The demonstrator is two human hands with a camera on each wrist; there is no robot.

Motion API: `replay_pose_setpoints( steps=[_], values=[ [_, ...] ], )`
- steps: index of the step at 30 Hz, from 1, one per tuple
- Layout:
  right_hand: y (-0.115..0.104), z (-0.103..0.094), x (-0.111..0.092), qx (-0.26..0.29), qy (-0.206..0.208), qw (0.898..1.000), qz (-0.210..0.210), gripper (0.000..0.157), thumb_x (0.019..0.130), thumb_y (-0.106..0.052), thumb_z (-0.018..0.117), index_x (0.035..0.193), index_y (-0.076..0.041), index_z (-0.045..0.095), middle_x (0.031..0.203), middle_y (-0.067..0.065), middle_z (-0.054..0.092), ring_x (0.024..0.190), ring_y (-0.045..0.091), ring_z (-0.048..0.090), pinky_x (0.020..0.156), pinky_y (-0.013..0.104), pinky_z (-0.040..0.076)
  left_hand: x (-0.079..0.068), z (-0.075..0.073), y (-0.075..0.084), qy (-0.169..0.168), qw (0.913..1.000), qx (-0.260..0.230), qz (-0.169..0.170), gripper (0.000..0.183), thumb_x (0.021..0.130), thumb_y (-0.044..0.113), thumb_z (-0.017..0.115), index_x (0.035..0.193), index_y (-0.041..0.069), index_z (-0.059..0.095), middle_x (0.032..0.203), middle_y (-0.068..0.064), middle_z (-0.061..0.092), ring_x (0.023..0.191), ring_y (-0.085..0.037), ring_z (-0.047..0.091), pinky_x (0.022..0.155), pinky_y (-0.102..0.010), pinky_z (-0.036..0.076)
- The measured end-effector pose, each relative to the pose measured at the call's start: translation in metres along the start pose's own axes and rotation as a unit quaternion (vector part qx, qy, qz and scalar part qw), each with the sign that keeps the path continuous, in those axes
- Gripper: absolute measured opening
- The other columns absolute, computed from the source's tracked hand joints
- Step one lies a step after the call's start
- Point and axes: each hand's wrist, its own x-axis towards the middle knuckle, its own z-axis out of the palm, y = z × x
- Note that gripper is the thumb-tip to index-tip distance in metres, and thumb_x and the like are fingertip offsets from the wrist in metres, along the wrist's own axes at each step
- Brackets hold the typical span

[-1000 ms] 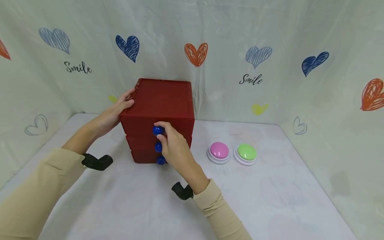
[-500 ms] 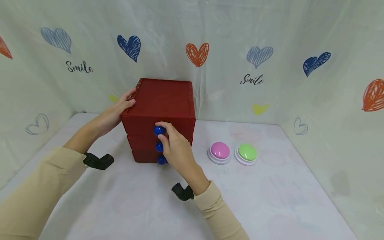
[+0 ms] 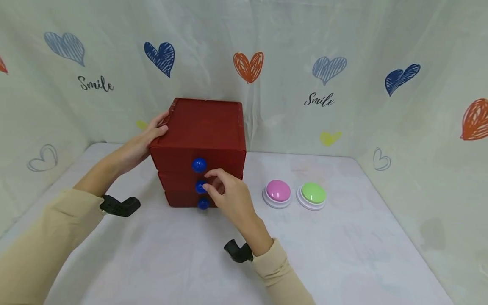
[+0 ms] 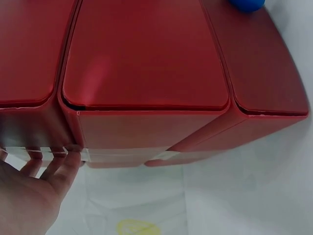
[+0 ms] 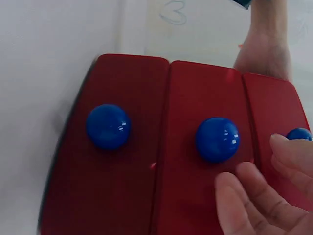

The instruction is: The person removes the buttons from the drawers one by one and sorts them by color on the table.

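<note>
A red cabinet of three stacked drawers (image 3: 206, 125) stands on the table, each drawer front bearing a round blue knob. My left hand (image 3: 135, 146) rests against the cabinet's upper left side; in the left wrist view its fingers (image 4: 61, 171) lie on the side near a strip of clear tape. My right hand (image 3: 232, 199) hovers before the drawer fronts, thumb and fingers spread and holding nothing. It is nearest the middle knob (image 5: 217, 139); in the right wrist view a gap separates them. The top knob (image 3: 199, 165) and bottom knob (image 3: 203, 203) are free of the hand.
To the cabinet's right sit a pink push button (image 3: 278, 190) and a green push button (image 3: 313, 193) on white bases. A white curtain (image 3: 282, 76) printed with hearts and "Smile" hangs behind the white table (image 3: 343, 245).
My right hand has let go of the top knob and moved down towards the middle one. The left hand keeps its place on the cabinet's side. All drawers look closed throughout.
</note>
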Motion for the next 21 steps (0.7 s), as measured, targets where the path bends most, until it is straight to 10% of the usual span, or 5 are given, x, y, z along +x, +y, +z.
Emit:
replay_pose_setpoints(
  steps=[7, 21],
  values=[
    [0.011, 0.008, -0.001, -0.033, -0.087, 0.995, 0.022, 0.036, 0.087, -0.027, 0.065, 0.122, -0.018, 0.060, 0.085, -0.002, 0.064, 0.069, 0.007, 0.056, 0.060, 0.013, 0.045, 0.000, 0.000, 0.000, -0.003, 0.9999, -0.008, -0.005, 0.066, 0.098, 0.043, 0.032, 0.148, 0.033, -0.009, 0.156, 0.001, -0.010, 0.143, -0.031, -0.005, 0.110, -0.064, 0.003],
    [0.018, 0.026, -0.002, 0.021, -0.051, 0.998, 0.025, 0.027, 0.087, -0.023, 0.065, 0.113, -0.014, 0.063, 0.083, 0.002, 0.065, 0.070, 0.008, 0.062, 0.060, 0.011, 0.047, 0.000, 0.002, -0.001, -0.004, 0.9998, -0.020, -0.003, 0.065, 0.098, 0.043, 0.032, 0.148, 0.034, -0.009, 0.156, 0.001, -0.010, 0.143, -0.030, -0.006, 0.110, -0.063, 0.002]
  ],
)
